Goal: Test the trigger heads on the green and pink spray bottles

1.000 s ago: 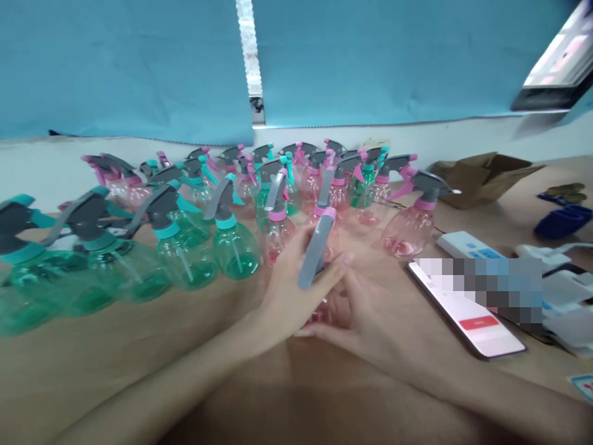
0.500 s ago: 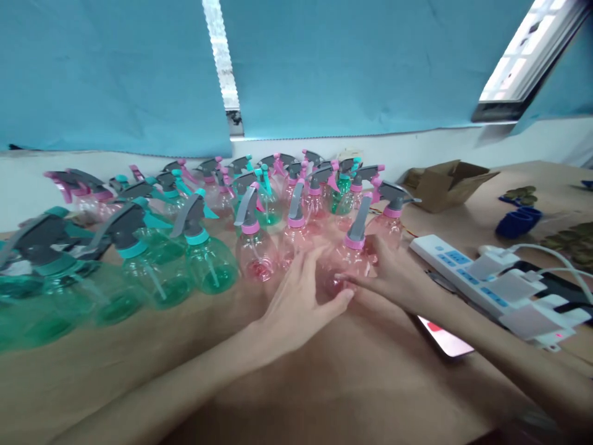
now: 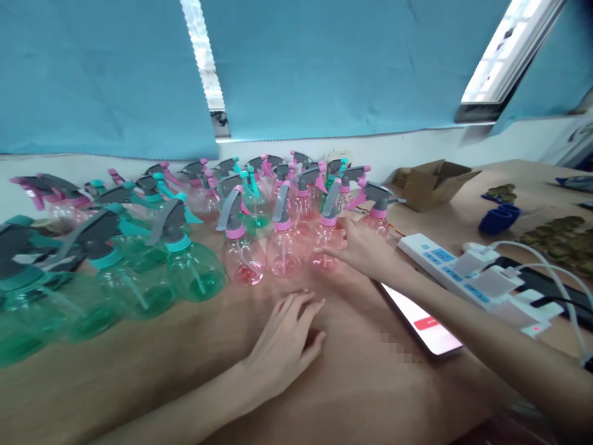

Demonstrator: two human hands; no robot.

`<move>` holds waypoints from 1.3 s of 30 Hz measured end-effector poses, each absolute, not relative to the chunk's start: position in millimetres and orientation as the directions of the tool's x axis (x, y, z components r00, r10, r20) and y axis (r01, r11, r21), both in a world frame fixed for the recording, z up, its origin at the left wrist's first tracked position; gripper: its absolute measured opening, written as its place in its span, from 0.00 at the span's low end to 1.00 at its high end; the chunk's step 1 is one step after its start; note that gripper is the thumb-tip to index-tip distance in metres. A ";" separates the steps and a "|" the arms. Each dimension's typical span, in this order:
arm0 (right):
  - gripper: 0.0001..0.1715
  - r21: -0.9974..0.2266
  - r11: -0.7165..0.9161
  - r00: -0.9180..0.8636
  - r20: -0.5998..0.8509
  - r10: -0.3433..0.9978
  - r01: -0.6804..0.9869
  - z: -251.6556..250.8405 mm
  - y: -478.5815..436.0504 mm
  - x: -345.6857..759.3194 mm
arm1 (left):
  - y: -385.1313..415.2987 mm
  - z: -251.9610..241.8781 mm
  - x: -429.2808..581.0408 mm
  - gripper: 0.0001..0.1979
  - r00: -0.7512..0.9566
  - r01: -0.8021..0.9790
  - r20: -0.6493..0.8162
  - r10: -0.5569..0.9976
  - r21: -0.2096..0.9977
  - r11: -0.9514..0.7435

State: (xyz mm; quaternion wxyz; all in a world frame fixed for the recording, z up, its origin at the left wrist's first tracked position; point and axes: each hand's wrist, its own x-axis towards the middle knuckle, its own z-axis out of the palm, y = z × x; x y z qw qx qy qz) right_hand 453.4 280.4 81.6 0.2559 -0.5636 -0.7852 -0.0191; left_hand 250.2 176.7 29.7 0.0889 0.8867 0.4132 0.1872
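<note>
R hand (image 3: 367, 251), pink bottle (image 3: 323, 236) touching, just left

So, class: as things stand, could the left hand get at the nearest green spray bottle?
Probably yes: the left hand lies flat and empty, with only bare table between it and the green spray bottle.

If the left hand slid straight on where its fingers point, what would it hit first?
The left hand would probably meet the pink spray bottle the right hand touches; depth is unclear.
</note>
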 end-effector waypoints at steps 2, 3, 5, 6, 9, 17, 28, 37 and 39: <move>0.34 -0.261 0.364 -0.234 0.420 0.877 0.894 82.5 280.5 451.2 | 177.9 31.4 253.1 0.20 0.593 0.701 0.252 0.765 0.305 -0.644; 0.34 -0.264 0.364 -0.234 0.419 0.878 0.893 82.8 280.2 450.1 | 178.4 31.9 254.3 0.20 0.591 0.705 0.247 0.768 0.305 -0.641; 0.35 -0.273 0.366 -0.233 0.418 0.878 0.890 83.1 279.4 447.8 | 179.4 32.3 255.9 0.20 0.582 0.712 0.240 0.777 0.312 -0.629; 0.36 -0.279 0.368 -0.232 0.419 0.878 0.887 83.3 278.7 447.0 | 179.9 32.1 256.4 0.20 0.578 0.713 0.240 0.780 0.317 -0.625; 0.37 -0.304 0.378 -0.230 0.427 0.875 0.874 84.7 274.7 448.7 | 182.3 31.1 257.1 0.20 0.570 0.708 0.252 0.782 0.332 -0.623; 0.20 -0.430 0.269 -0.084 0.401 0.912 0.862 97.8 257.1 508.7 | 198.6 36.6 265.3 0.16 0.526 0.689 0.291 0.799 0.405 -0.601; 0.29 -0.579 0.254 -0.015 0.385 0.923 0.775 66.0 308.6 529.8 | 207.0 48.6 285.7 0.11 0.500 0.628 0.305 0.811 0.517 -0.582; 0.34 -0.613 0.196 0.108 0.423 0.899 0.766 79.5 286.0 526.4 | 201.7 46.7 279.9 0.09 0.510 0.574 0.313 0.802 0.570 -0.587; 0.35 -0.590 0.197 0.118 0.452 0.884 0.783 88.0 262.2 523.7 | 198.6 47.8 276.0 0.09 0.491 0.568 0.309 0.814 0.595 -0.569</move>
